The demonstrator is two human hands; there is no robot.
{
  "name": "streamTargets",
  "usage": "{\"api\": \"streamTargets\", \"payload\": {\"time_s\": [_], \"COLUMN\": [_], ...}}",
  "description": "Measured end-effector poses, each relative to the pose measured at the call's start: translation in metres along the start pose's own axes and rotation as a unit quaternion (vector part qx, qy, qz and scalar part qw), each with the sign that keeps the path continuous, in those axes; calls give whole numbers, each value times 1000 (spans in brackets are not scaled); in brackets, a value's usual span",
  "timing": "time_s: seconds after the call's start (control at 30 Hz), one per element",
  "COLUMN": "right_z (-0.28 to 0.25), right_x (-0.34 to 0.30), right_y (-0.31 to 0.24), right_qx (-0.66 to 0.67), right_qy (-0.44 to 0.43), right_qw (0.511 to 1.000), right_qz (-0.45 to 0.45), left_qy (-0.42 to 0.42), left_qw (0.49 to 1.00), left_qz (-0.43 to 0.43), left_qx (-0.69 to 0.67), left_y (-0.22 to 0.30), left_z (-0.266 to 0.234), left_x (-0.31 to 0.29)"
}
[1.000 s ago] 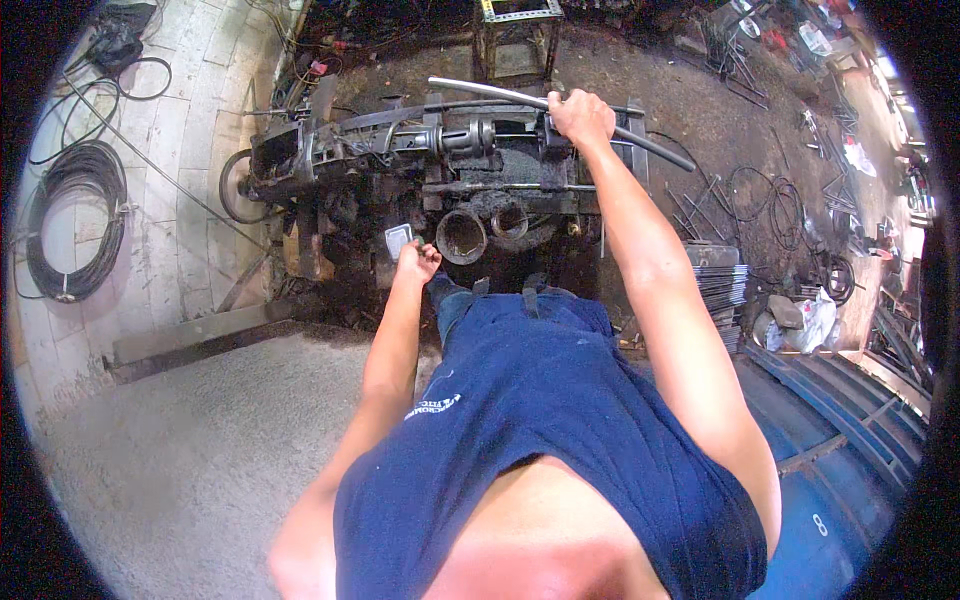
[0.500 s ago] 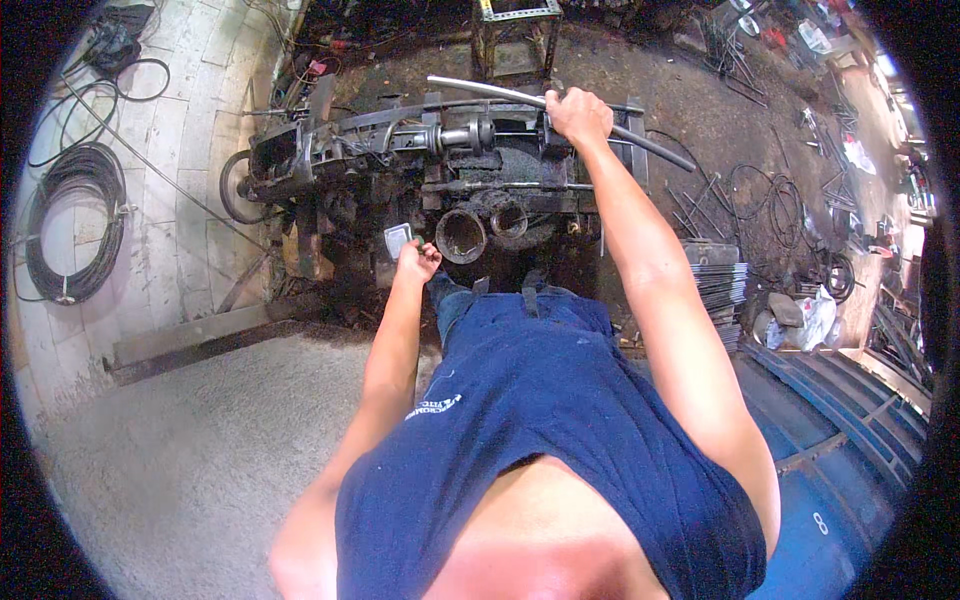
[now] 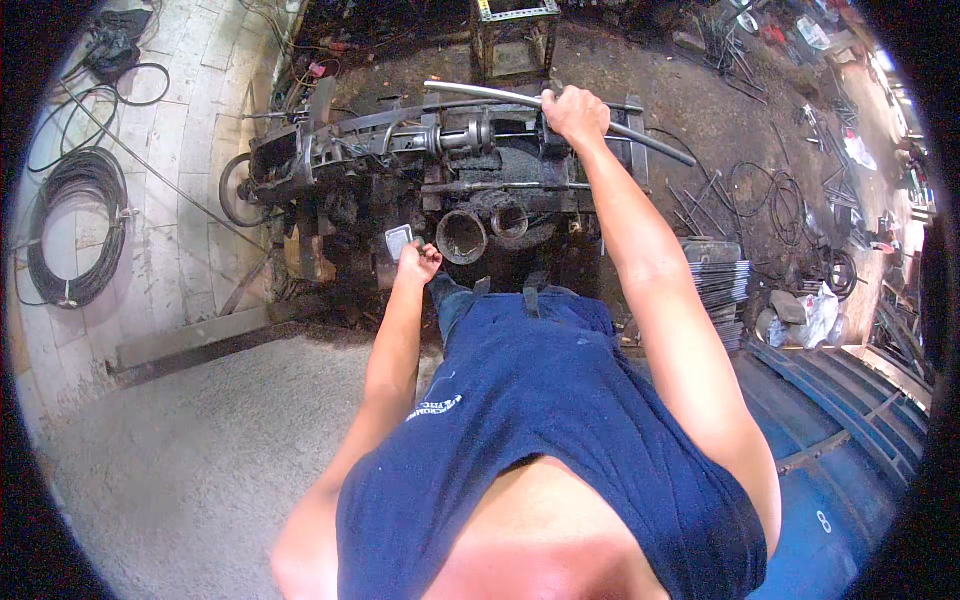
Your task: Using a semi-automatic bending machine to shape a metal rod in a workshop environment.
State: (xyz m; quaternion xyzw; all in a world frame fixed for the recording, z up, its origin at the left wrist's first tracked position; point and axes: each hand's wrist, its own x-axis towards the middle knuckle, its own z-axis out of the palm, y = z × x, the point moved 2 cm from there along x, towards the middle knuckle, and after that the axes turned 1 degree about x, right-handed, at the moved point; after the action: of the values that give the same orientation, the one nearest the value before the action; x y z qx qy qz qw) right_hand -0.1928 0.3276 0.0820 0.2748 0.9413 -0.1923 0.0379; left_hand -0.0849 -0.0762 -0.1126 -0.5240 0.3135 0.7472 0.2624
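My right hand (image 3: 577, 117) is closed around a long metal rod (image 3: 655, 145), which lies slantwise over the far side of a dark, greasy machine (image 3: 370, 145). The rod's bright left end sticks out past my fist, and its greyer right end reaches beyond the machine. A dark stub shows beside my thumb. At the machine's near side, my left hand (image 3: 421, 262) has its fingers curled in, right beside a small pale plate or box (image 3: 398, 241). What those fingers hold, if anything, is too small to tell. Two round pipe-like openings (image 3: 461, 237) face up to the right of that hand.
A coil of dark wire (image 3: 78, 228) lies on pale tiles at left. Beyond the machine stands a metal frame stand (image 3: 515, 14). At right are a stack of metal bars (image 3: 720, 280), loose rods and wire, a white plastic bag (image 3: 820, 318) and a blue metal panel (image 3: 800, 500).
The rod's left end has dipped slightly toward me, and my right hand has shifted a little left with it. My left hand stays by the pale plate.
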Motion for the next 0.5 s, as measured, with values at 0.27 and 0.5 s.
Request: {"api": "streamTargets", "payload": {"time_s": [0.27,0.5], "right_z": [-1,-4], "right_x": [0,-2], "right_y": [6,7], "right_qx": [11,11], "right_qy": [13,44], "right_qw": [1000,999], "right_qz": [2,-12], "left_qy": [15,-7], "left_qw": [1000,1000], "left_qz": [11,4], "left_qx": [-10,-9], "left_y": [-2,0], "left_z": [2,-2], "left_x": [0,2]}}
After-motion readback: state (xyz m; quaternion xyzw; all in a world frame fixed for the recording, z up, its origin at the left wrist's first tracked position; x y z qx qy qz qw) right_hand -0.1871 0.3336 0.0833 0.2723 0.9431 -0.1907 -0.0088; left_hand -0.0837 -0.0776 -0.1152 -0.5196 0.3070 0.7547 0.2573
